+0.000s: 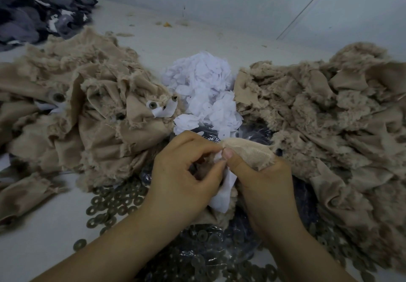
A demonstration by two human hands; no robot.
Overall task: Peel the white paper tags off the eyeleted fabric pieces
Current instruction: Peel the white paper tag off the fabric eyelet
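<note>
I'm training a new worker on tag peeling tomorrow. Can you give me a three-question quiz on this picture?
1. True or false: the left hand and right hand both grip the same fabric piece.
2. Where does the heap of peeled tags lie? A) between the two fabric piles B) on the dark cloth C) in a box
3. Fill in: the loose metal rings lie on the ____.

Key: 1 true; 2 A; 3 table
</note>
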